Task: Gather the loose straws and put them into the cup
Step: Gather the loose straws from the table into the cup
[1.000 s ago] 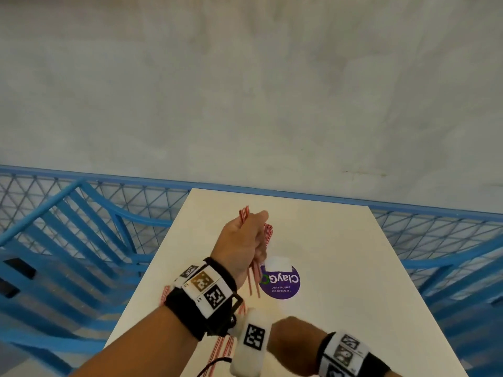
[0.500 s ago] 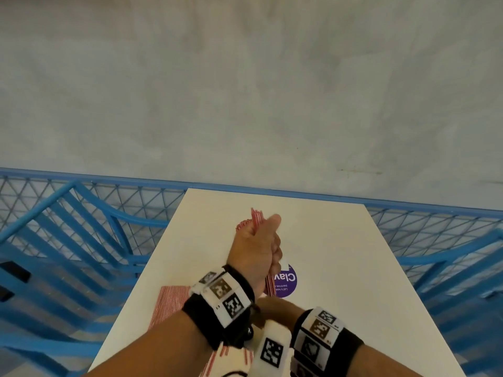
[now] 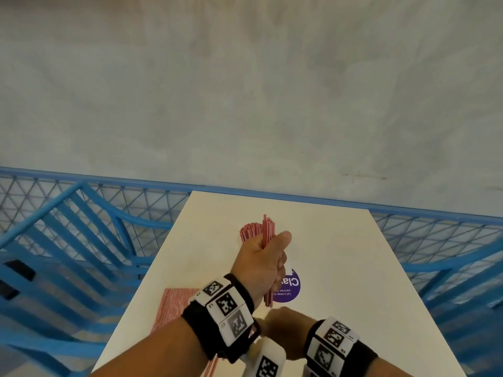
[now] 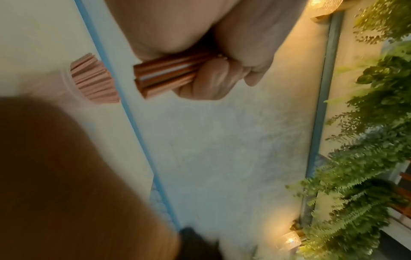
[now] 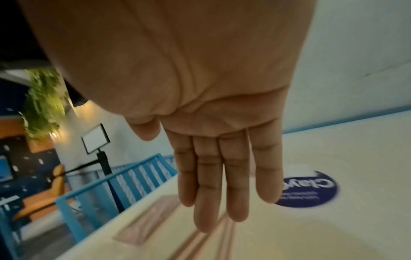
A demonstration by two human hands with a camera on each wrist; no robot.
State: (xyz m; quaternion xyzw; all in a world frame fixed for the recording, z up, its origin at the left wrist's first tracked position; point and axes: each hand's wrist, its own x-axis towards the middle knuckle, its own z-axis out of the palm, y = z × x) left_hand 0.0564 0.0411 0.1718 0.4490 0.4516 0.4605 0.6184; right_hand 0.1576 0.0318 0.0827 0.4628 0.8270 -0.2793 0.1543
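I'm clamping my left hand [image 3: 262,263] round an upright bundle of straws [image 3: 268,227], long axis vertical, just beside the cup [image 3: 249,233] on the table [image 3: 340,268], while my right hand [image 5: 222,172] is hanging flat-fingered nearer me.

Soft, even daylight is falling on the pale wall [image 3: 245,91] and white table [image 3: 340,268] in my head view, casting only faint shadows; the blue railing [image 3: 81,180] is bowing toward 9 and 3 o'clock from the wide lens. My left wrist view is smearing with motion blur, my forearm [image 4: 66,176] looming dark and unfocused at 8 o'clock, warm lamps [image 4: 291,241] glaring at 12 and 5. My right wrist view is looking dimmer, the purple sticker [image 5: 311,190] blurring at 4 o'clock.
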